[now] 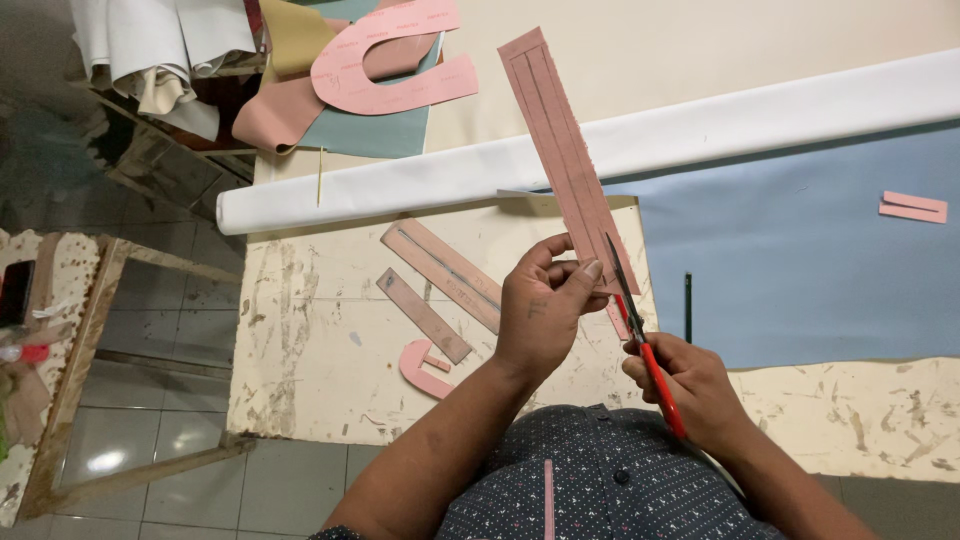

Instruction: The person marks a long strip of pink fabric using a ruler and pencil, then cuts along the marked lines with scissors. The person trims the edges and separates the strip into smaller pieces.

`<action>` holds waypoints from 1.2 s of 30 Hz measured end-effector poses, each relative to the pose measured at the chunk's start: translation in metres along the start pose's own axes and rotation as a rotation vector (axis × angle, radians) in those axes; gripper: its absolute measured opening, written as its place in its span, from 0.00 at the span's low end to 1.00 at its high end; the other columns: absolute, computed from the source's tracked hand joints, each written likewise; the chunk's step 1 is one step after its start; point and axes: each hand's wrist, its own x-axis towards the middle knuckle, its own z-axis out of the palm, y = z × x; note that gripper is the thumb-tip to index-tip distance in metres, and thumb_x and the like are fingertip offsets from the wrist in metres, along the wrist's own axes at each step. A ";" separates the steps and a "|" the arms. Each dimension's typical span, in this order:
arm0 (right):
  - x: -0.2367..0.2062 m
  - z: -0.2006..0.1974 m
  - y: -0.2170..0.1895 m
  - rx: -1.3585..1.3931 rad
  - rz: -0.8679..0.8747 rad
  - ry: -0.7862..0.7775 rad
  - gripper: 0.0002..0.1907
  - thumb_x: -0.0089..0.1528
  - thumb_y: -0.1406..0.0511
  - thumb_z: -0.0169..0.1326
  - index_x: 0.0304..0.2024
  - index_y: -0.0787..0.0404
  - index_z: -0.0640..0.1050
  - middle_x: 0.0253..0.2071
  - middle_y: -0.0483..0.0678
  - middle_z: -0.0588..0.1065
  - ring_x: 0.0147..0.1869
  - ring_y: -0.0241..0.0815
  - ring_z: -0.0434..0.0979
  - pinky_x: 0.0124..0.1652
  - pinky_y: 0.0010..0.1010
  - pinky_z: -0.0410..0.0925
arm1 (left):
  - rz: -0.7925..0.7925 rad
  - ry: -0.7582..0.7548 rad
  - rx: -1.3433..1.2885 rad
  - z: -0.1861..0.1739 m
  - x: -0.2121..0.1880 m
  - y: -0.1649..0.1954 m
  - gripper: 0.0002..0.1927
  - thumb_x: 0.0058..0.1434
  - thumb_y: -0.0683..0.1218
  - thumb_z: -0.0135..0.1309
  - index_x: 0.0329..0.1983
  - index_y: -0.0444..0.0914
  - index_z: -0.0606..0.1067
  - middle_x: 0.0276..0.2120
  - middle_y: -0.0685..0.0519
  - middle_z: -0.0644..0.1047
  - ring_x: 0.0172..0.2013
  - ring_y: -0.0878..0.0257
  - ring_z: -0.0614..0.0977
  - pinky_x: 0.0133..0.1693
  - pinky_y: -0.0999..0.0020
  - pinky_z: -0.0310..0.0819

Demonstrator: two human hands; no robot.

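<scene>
Scuffed and paint-worn, the cream worktable (pixel 320 330) fills the head view, with grey floor tiles and a wooden frame off to your left. Across the table lies a white roll (pixel 560 160), and beyond your right hand a sheet of blue material (pixel 800 260) is spread flat, a dark pencil (pixel 688 305) resting on its near edge.

Your left hand (pixel 545 310) pinches the lower end of a long pink strip (pixel 565 160), thumb on one face and fingers closed on the other, so the strip stands up and leans away from you above the table. Your right hand (pixel 690 390) is closed round the red handles of the scissors (pixel 640 335); the blades meet the strip's right edge close beside your left fingers, and how far apart they stand cannot be told.

To cut cleanly, keep the strip taut, follow the scored line along its edge, and take long strokes with the inner part of the blades. Keep your fingertips clear of them.

On the table lie two brownish strips (pixel 445 275) and a small pink curved piece (pixel 420 368); a pink horseshoe template (pixel 385 60) sits far back.
</scene>
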 end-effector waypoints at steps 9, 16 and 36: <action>0.001 0.004 0.003 -0.005 -0.004 0.019 0.17 0.60 0.60 0.60 0.44 0.66 0.81 0.21 0.45 0.74 0.23 0.32 0.70 0.24 0.26 0.67 | -0.003 0.012 0.025 -0.003 0.001 -0.004 0.21 0.67 0.41 0.52 0.60 0.26 0.69 0.36 0.44 0.82 0.35 0.63 0.85 0.39 0.70 0.86; -0.001 0.009 -0.001 -0.103 -0.001 0.013 0.15 0.60 0.59 0.60 0.39 0.66 0.82 0.19 0.48 0.73 0.21 0.35 0.68 0.23 0.28 0.63 | -0.014 0.003 -0.007 -0.006 -0.001 -0.006 0.19 0.67 0.40 0.52 0.59 0.27 0.68 0.36 0.44 0.81 0.36 0.62 0.85 0.39 0.70 0.86; -0.005 0.014 -0.011 -0.153 -0.037 -0.030 0.20 0.59 0.56 0.61 0.44 0.64 0.78 0.30 0.48 0.79 0.33 0.36 0.77 0.35 0.29 0.71 | 0.073 -0.064 0.079 -0.009 -0.010 -0.014 0.11 0.69 0.42 0.51 0.51 0.31 0.73 0.37 0.49 0.80 0.34 0.67 0.82 0.36 0.71 0.86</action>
